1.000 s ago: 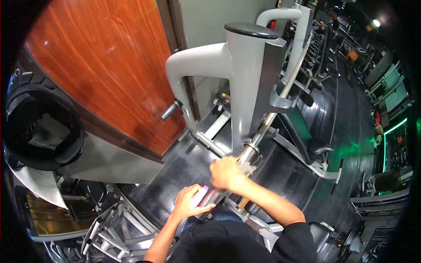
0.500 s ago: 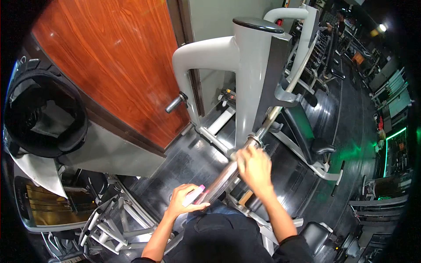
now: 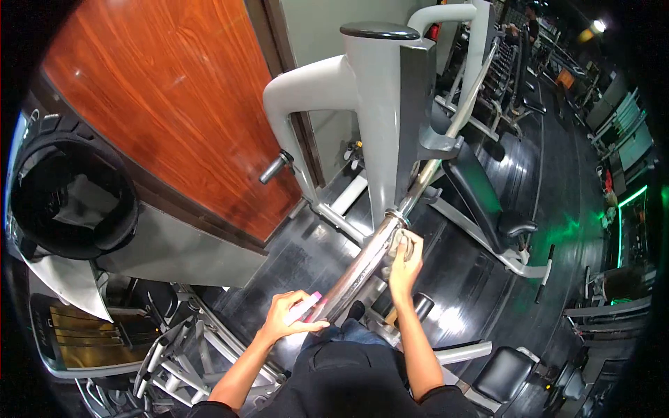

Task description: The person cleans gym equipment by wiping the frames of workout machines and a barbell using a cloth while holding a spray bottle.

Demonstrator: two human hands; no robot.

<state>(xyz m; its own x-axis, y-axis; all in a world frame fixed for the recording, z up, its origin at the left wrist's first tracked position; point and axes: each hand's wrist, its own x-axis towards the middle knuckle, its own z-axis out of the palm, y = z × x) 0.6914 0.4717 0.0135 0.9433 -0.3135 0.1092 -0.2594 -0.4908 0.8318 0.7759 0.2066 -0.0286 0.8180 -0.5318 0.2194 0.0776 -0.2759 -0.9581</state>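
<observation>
A barbell (image 3: 357, 268) lies in the hooks of a grey bench-press rack (image 3: 376, 125), its thick shiny end sleeve pointing down toward me. My right hand (image 3: 406, 268) grips a crumpled pale cloth (image 3: 399, 245) at the right side of the sleeve, just below its collar (image 3: 396, 218). In my left hand (image 3: 284, 319) is a small white bottle with a pink tip (image 3: 304, 306), its fingers curled round it. That hand is close to the sleeve's near end; whether its thumb touches the metal I cannot tell.
A padded black bench (image 3: 474, 188) stands right of the rack. Beside the wooden door (image 3: 160, 104), a peg (image 3: 275, 168) juts from the frame. A black round bin-like container (image 3: 73, 191) is at left, with exercise machines below. A person is far back at upper right.
My right hand with the cloth has moved from on top of the sleeve to its right side. My left hand stays nearly in place with the bottle. The view has shifted slightly.
</observation>
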